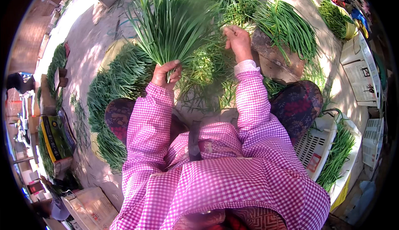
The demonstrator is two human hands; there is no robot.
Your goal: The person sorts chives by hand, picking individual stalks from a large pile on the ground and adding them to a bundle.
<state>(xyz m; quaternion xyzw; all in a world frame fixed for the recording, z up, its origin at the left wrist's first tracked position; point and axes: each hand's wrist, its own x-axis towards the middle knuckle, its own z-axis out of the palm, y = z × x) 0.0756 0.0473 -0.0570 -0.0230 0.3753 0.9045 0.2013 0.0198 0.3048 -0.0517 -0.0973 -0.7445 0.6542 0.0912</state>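
Observation:
My left hand [166,74] is closed around the base of a bunch of long green leaves [170,30], likely garlic chives, which fan out upward. My right hand [237,40] is raised to the right of the bunch with curled fingers. Blurred leaf tips reach close to it, and whether a blade is pinched there cannot be made out. Below both hands lies a loose heap of leaf scraps [202,66] on the ground between my knees. A large pile of cut leaves [118,71] curves around my left knee.
A neat bundle of leaves [286,27] rests on a brown board [277,55] at right. Beside my right hip stands a white plastic crate [314,141] holding more greens [338,155]. Cardboard boxes [92,203] and another white crate [360,71] line the edges.

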